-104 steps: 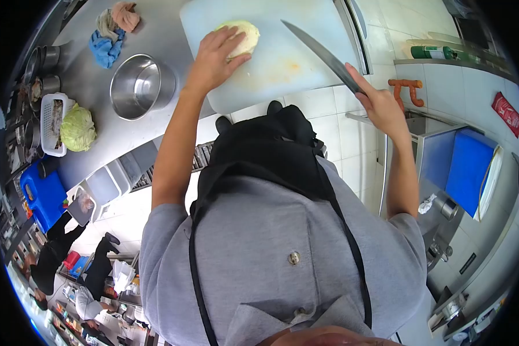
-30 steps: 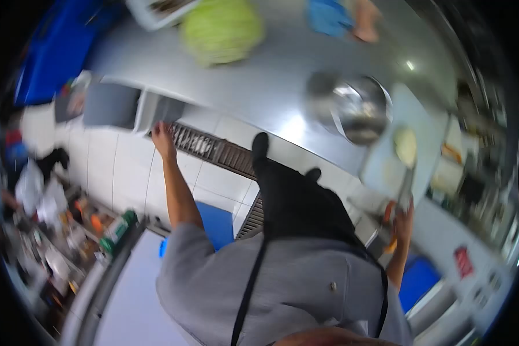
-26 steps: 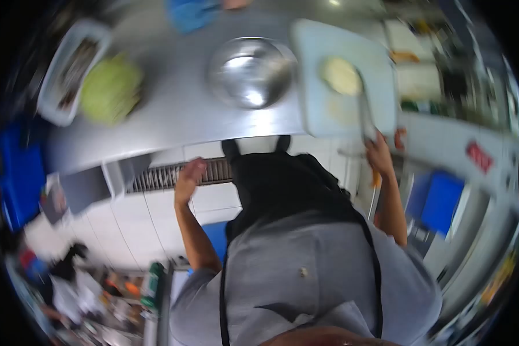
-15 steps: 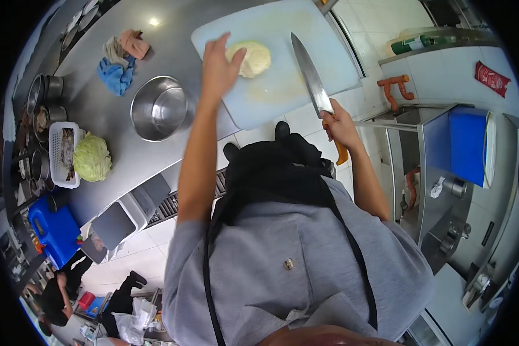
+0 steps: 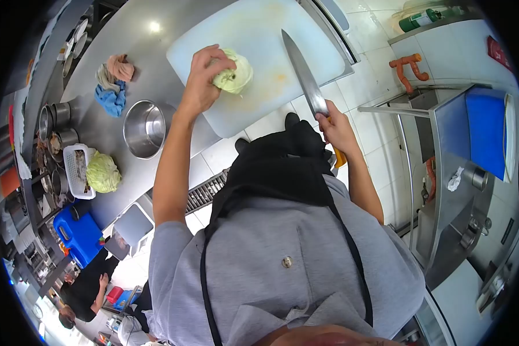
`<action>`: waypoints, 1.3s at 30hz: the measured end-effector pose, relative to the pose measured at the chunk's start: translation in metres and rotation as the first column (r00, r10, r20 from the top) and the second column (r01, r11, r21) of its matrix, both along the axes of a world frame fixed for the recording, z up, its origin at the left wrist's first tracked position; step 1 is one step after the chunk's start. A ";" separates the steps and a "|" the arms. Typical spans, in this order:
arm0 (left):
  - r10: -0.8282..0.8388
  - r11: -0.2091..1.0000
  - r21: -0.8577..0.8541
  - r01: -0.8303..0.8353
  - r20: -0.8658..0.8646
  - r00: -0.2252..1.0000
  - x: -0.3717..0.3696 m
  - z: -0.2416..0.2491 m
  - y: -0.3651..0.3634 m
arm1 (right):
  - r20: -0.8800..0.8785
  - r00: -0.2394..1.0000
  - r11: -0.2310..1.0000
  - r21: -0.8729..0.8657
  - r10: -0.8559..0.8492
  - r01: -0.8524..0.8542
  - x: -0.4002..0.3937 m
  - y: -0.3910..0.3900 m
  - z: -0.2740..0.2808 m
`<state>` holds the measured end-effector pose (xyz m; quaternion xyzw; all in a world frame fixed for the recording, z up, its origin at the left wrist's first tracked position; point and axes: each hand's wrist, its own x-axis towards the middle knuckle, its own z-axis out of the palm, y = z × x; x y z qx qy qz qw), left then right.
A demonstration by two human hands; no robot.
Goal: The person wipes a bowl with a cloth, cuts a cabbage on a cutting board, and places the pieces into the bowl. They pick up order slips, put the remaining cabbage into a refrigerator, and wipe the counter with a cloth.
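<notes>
My left hand (image 5: 200, 83) is closed around the side of a pale green cabbage piece (image 5: 240, 75), its fingers near a darker core spot. The piece rests on a large white cutting board (image 5: 271, 34), which lies on the steel counter. In my right hand (image 5: 339, 131) is a long kitchen knife (image 5: 301, 70) with an orange-yellow handle. Its blade points away from me, over the right part of the board and apart from the cabbage. How the underside of the cabbage piece looks is hidden.
A steel bowl (image 5: 145, 129) stands left of the board, with bunched cloths (image 5: 111, 99) beyond it. Farther left are a whole cabbage (image 5: 102, 173), a white basket (image 5: 75, 167) and a blue jug (image 5: 78, 233). A steel sink unit (image 5: 444, 121) is at right. Another person (image 5: 83, 294) is at lower left.
My left hand has closed on the cabbage piece and turned it, so the core spot now shows. The knife stays in my right hand. The whole view has shifted slightly.
</notes>
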<state>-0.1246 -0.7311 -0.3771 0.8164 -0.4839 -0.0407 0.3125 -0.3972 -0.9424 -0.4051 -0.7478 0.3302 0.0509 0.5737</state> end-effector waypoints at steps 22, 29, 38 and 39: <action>0.098 0.995 0.022 -0.100 -0.486 0.868 -0.004 -0.034 0.016 | -0.178 0.799 0.566 -0.618 0.575 -0.545 0.029 -0.027 0.053; 0.011 0.997 -0.061 -0.054 -0.560 0.829 0.007 -0.050 0.028 | -0.345 0.748 0.457 -0.623 0.567 -0.634 0.020 0.008 0.053; 0.003 0.999 -0.027 -0.021 -0.544 0.839 0.016 -0.050 0.028 | -0.363 0.757 0.490 -0.595 0.544 -0.637 0.022 0.024 0.054; -0.012 1.000 -0.031 -0.006 -0.529 0.849 0.018 -0.052 0.028 | -0.371 0.752 0.489 -0.588 0.544 -0.644 0.021 0.025 0.055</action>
